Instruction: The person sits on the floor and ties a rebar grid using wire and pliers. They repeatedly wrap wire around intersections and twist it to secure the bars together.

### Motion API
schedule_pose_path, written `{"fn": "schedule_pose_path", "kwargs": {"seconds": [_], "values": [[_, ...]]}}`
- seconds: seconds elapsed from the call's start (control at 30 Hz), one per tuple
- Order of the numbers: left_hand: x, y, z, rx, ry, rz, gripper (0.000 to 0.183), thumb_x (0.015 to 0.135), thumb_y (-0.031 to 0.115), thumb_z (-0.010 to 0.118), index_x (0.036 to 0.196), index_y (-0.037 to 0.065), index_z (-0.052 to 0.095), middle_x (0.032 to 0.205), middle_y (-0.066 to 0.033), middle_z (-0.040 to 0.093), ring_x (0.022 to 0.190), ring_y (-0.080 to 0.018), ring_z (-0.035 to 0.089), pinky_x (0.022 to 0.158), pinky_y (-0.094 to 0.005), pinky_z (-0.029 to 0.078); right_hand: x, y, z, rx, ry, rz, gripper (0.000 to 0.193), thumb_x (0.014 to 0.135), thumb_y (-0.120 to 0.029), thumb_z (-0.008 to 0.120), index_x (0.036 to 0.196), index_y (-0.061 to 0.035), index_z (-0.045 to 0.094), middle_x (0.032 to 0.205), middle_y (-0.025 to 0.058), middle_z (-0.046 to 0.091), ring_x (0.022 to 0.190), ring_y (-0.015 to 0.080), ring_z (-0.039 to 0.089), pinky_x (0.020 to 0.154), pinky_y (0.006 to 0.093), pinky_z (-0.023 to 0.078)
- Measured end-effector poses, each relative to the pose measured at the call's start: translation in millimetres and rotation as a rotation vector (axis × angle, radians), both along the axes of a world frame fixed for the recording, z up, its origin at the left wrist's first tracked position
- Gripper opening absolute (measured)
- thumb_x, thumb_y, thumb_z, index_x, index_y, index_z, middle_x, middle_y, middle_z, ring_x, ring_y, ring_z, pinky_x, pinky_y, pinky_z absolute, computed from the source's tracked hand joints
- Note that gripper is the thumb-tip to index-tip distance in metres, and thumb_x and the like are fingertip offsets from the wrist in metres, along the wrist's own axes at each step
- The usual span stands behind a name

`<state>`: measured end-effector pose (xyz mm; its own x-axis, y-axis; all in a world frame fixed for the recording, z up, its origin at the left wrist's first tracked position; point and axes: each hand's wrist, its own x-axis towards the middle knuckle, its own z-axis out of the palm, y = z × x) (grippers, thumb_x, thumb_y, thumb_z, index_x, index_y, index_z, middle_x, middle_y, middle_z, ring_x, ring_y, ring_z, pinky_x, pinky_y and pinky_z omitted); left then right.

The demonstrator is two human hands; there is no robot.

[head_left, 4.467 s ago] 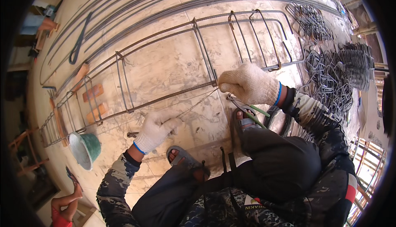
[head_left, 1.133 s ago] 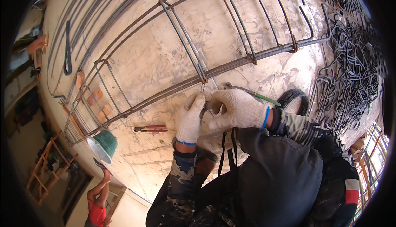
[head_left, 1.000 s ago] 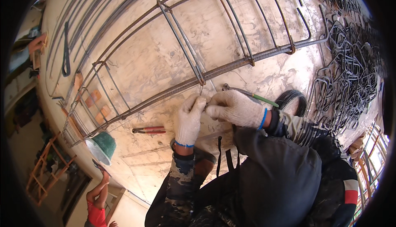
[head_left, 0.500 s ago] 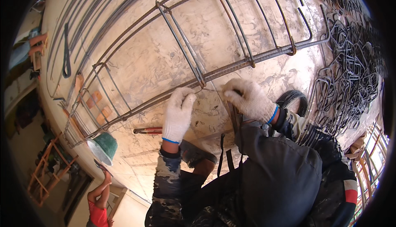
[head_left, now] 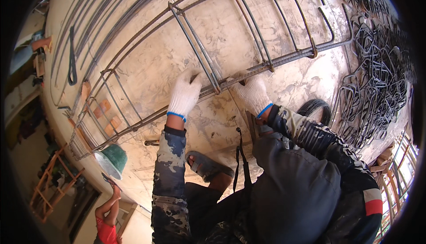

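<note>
A rebar cage (head_left: 284, 60) of long ribbed bars and bent stirrups lies across the floor ahead of me. My left hand (head_left: 185, 94), in a white knit glove with a blue cuff, reaches over the near bars just left of a stirrup (head_left: 195, 51). Its fingers are curled, and what they pinch is too small to make out. Right of that same stirrup, my right hand (head_left: 254, 94), gloved alike, is at the bars with bent fingers. Its fingertips are partly hidden at the bar. Beside my left forearm, a pliers-like tool (head_left: 151, 143) shows only its head.
Piles of bent stirrups (head_left: 370, 66) lie at right, with a coil of thin wire (head_left: 315, 109) nearer me. Loose long bars (head_left: 100, 17) stretch along the far left. A green bucket (head_left: 113, 159) stands at left. Another person in red (head_left: 106, 230) is at lower left.
Both hands have moved forward from the near side of the cage onto its bars. A thin wire seen between them before is now hidden. My left forearm now covers the tool's red handles.
</note>
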<state>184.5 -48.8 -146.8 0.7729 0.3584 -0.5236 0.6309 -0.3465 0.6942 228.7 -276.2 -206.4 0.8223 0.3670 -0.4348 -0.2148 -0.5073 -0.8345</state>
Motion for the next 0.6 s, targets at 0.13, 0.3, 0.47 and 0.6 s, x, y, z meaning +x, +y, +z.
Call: {"fn": "schedule_pose_path", "kwargs": {"seconds": [0.13,0.3,0.47,0.6], "values": [[7.5,1.6,-10.3,-0.192,0.148,0.132,0.027,0.108,0.018,0.069,0.124,-0.002,0.077,0.102,-0.0103,0.079,0.09,-0.0178,0.073,0.085,-0.0344,0.058,4.6,4.1,1.6,-0.001,-0.113,0.02,0.03,0.099,-0.034,0.081,0.106,-0.0056,0.085,0.093,0.0206,0.08,0.092,0.0403,0.078,0.083,0.0475,0.061],[14.9,4.9,-12.3,-0.312,0.263,0.132,0.038,0.11,0.03,0.073,0.137,0.003,0.075,0.111,-0.0057,0.08,0.091,-0.0145,0.073,0.077,-0.0335,0.059,-1.6,26.8,-6.5,0.114,0.049,-0.082,0.028,0.096,-0.034,0.085,0.101,-0.0064,0.086,0.086,0.0164,0.08,0.084,0.0344,0.079,0.08,0.044,0.061],[20.6,6.1,-8.5,-0.294,0.303,0.018,0.039,0.108,0.036,0.077,0.128,0.004,0.083,0.106,-0.0055,0.082,0.091,-0.014,0.07,0.079,-0.0315,0.056,-0.5,30.2,-13.8,0.123,0.054,-0.015,0.027,0.094,-0.033,0.087,0.098,-0.0068,0.086,0.082,0.0153,0.08,0.078,0.0324,0.078,0.075,0.0416,0.061],[18.9,2.9,-13.6,-0.353,0.279,0.036,0.046,0.103,0.041,0.082,0.129,0.004,0.083,0.099,-0.0032,0.082,0.085,-0.0136,0.065,0.08,-0.0331,0.054,-4.2,34.4,-21.4,0.211,0.025,-0.124,0.034,0.091,-0.038,0.09,0.097,-0.0054,0.083,0.081,0.0159,0.079,0.075,0.0329,0.077,0.07,0.0417,0.06]]}}
